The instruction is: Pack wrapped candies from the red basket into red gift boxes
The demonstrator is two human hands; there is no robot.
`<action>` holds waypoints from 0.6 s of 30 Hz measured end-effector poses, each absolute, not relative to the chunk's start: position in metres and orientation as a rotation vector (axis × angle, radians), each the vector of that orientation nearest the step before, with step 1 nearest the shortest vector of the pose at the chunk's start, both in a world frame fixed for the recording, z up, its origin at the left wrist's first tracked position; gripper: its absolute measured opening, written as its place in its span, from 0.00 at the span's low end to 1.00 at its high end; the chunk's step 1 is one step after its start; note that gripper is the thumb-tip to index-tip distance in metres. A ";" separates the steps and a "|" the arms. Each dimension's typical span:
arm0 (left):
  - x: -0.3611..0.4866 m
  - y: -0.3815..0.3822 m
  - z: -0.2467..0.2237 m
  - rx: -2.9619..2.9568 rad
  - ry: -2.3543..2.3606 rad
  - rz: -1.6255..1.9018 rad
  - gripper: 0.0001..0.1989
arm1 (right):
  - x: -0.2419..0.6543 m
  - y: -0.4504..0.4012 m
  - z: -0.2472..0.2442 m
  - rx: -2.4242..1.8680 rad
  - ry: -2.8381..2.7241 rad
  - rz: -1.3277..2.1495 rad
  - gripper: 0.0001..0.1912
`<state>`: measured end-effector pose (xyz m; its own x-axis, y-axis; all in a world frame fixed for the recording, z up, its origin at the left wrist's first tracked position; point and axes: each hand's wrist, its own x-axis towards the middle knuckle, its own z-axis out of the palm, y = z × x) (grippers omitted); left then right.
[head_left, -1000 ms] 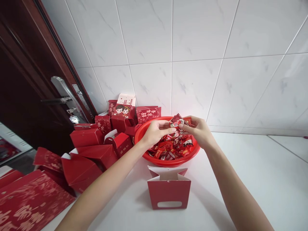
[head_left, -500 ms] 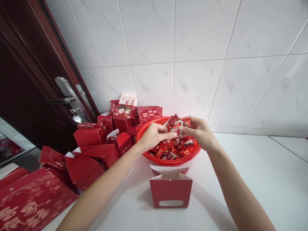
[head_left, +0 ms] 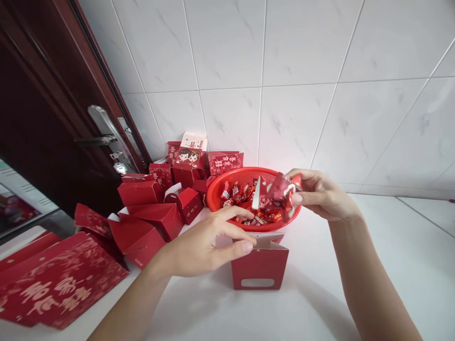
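My right hand pinches several wrapped candies in red and dark red wrappers, over the right side of a red plastic basket. Loose wrapped candies lie in the basket. My left hand holds nothing; its fingers are apart, at the upper left edge of an open red box. Whether the fingertips touch the box I cannot tell. The box stands upright on the white table in front of the basket, with a pale oval on its near side.
Several red boxes cluster left of the basket, and a large patterned red box or bag lies at the near left. A dark door with a metal handle is at the left. Behind stands a white tiled wall.
My left hand has left the candies and come down to the box, its fingers now apart. My right hand has moved right with the candies. The view has shifted slightly.
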<state>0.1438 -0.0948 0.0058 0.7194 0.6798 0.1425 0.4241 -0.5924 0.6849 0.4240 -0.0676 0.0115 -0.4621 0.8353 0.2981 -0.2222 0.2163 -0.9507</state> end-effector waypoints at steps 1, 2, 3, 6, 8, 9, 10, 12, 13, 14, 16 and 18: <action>0.144 -0.097 0.005 2.298 0.864 0.505 0.14 | 0.425 -0.073 0.014 -0.577 -1.606 1.441 0.13; 0.146 -0.098 0.003 2.294 0.886 0.509 0.16 | 0.425 -0.077 0.015 -0.559 -1.653 1.456 0.13; 0.148 -0.098 0.001 2.274 0.897 0.526 0.17 | 0.424 -0.081 0.016 -0.545 -1.692 1.467 0.13; 0.156 -0.093 -0.008 2.160 0.926 0.566 0.18 | 0.419 -0.088 0.017 -0.545 -1.760 1.498 0.12; 0.161 -0.090 -0.013 2.070 0.983 0.583 0.16 | 0.413 -0.090 0.016 -0.564 -1.749 1.512 0.12; 0.162 -0.089 -0.015 2.029 1.020 0.595 0.15 | 0.411 -0.090 0.016 -0.577 -1.733 1.513 0.12; 0.163 -0.088 -0.016 1.997 1.047 0.611 0.13 | 0.408 -0.091 0.015 -0.587 -1.716 1.514 0.12; 0.164 -0.088 -0.017 1.961 1.025 0.645 0.12 | 0.402 -0.091 0.013 -0.599 -1.701 1.544 0.12; 0.164 -0.088 -0.017 1.950 0.980 0.663 0.12 | 0.399 -0.091 0.013 -0.606 -1.703 1.570 0.11; 0.164 -0.088 -0.016 1.939 0.924 0.676 0.12 | 0.397 -0.091 0.012 -0.616 -1.710 1.596 0.11; 0.162 -0.089 -0.016 1.908 0.830 0.670 0.15 | 0.392 -0.090 0.011 -0.648 -1.745 1.612 0.11; 0.161 -0.088 -0.016 1.881 0.798 0.631 0.20 | 0.389 -0.089 0.010 -0.686 -1.809 1.552 0.12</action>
<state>0.1607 -0.0883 -0.0161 0.6524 0.7532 0.0845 0.2559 -0.3238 0.9109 0.3891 -0.0890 0.0100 -0.6526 0.7450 0.1383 -0.0234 0.1626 -0.9864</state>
